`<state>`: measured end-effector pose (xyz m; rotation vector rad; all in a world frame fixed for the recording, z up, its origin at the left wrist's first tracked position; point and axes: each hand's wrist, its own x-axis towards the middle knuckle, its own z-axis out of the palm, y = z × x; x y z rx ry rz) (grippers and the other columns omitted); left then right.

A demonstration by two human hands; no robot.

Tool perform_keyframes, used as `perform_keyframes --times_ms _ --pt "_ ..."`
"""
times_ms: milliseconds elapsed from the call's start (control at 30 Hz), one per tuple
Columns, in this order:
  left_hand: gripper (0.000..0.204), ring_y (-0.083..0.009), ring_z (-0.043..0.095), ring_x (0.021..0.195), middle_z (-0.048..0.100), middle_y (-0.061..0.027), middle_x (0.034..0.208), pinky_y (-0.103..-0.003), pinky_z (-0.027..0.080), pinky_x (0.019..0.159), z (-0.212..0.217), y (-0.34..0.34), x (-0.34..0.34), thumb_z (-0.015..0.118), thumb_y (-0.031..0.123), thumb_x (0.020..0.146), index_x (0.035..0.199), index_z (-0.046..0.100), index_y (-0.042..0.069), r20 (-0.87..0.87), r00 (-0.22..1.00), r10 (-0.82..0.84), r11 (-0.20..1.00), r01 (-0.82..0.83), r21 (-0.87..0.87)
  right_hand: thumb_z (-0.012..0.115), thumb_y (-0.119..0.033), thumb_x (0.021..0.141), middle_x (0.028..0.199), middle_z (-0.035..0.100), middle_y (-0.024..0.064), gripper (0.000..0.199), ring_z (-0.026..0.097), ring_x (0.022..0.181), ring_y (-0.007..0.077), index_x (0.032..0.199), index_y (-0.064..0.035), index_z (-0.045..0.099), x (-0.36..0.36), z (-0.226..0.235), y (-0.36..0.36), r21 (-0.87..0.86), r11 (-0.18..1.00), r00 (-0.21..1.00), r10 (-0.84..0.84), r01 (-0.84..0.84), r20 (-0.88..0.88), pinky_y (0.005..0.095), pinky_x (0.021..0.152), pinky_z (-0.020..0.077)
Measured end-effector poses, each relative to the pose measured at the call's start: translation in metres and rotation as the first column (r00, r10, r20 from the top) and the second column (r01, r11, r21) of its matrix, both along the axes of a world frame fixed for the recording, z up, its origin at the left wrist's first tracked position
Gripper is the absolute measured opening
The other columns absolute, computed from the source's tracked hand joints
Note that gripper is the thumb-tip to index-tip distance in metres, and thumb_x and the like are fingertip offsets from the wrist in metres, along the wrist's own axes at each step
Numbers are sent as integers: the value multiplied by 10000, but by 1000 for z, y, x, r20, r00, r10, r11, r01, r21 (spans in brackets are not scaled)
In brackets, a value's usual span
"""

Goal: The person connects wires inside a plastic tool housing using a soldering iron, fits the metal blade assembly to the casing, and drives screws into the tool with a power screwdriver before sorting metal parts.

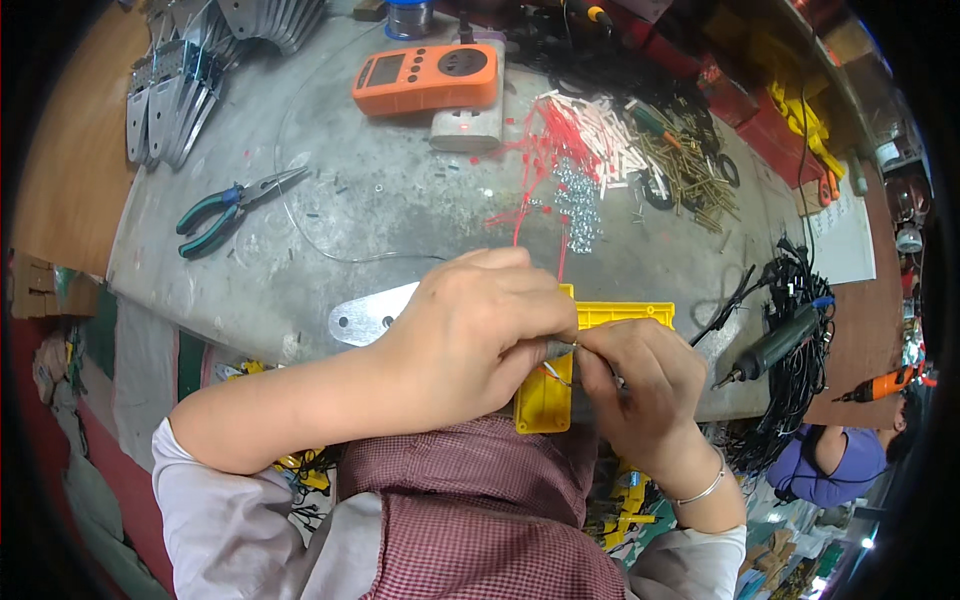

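Your left hand (490,325) and right hand (642,372): fingertips pinched together, apparently on thin wire (551,372). Yellow case (542,408): beneath them, near edge of surface (400,205), open. Progress, judged: wire work partway, case uncovered; finished portion unclear. Red wires (560,135), fasteners (578,205): loose, far side.

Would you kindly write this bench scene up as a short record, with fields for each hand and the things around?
Left hand: fingertips pinched at thin wires
Right hand: fingertips meeting the left's; exact grip unclear
Below hands: yellow plastic piece
By left forearm: silver plate, partly covered
Table left: pliers
Far side: orange meter
Beyond hands: silver nuts, brass-coloured rods
Right side: dark screwdriver-like tool, black cables
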<state>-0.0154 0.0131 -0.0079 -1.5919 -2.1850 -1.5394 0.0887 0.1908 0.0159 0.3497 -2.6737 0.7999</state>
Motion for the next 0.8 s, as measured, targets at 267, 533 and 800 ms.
perform_keyframes --times_ms 267,533,800 --pt "210 -241 557 751 594 -33 796 -363 450 641 2 3 0 708 24 603 796 636 65 -271 961 -54 999 51 -20 627 -100 910 798 611 -29 83 586 733 60 915 -19 613 -5 7 17 -657 669 659 324 348 679 258 639 496" --pt "219 -252 562 754 600 -39 793 -366 453 665 0 4 -2 708 6 598 796 639 71 -5 996 -89 996 89 -2 665 -100 882 815 633 -6 108 625 749 83 918 -16 608 -4 1 11 -76 995 989 69 -59 130 273 634 504" --pt "209 -259 565 767 585 -41 774 -368 450 668 -5 4 -1 701 2 590 778 644 74 64 996 -63 998 63 -4 728 -50 764 816 645 94 173 659 699 188 904 -21 631 0 -2 9 -87 996 998 41 -37 46 277 610 534"
